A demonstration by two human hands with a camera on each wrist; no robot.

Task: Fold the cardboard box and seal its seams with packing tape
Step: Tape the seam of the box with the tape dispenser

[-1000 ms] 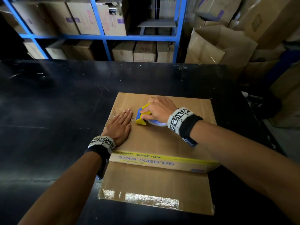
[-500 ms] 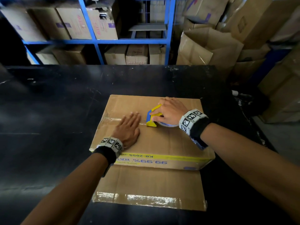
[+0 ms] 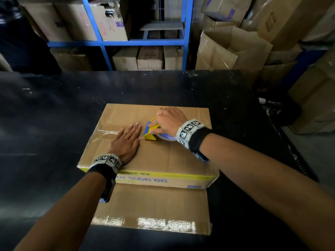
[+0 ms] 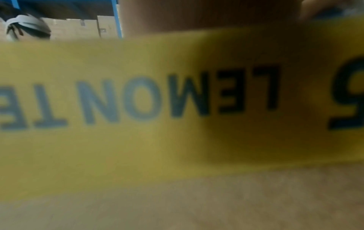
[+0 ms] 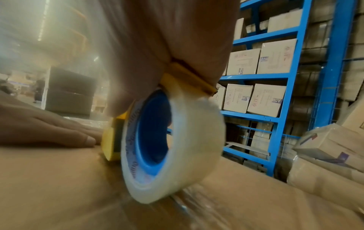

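Dispenser (image 3: 151,132) has moved right along the centre seam since a second ago; the right hand (image 3: 169,122) drags it, grip curled round the yellow frame, clear roll (image 5: 173,147) riding on the cardboard. The left hand (image 3: 126,142) has followed right, flat, fingers straight, pressing the laid tape just left of the dispenser, holding nothing.

Box (image 3: 174,153) sits mid-bench (image 3: 54,115), slightly nearer the near edge, yellow printed side wall facing near. A loose flap (image 3: 154,205) lies flat on the bench on the near side, with glossy tape at its near edge.

Judgement: roughly left half of the seam is taped; right half not yet covered.

Around: blue shelving (image 3: 137,42) with cartons at far side, open brown cartons (image 3: 233,48) far right. Nothing lies on the seam ahead of the dispenser. Left wrist view is filled by the blurred yellow print.
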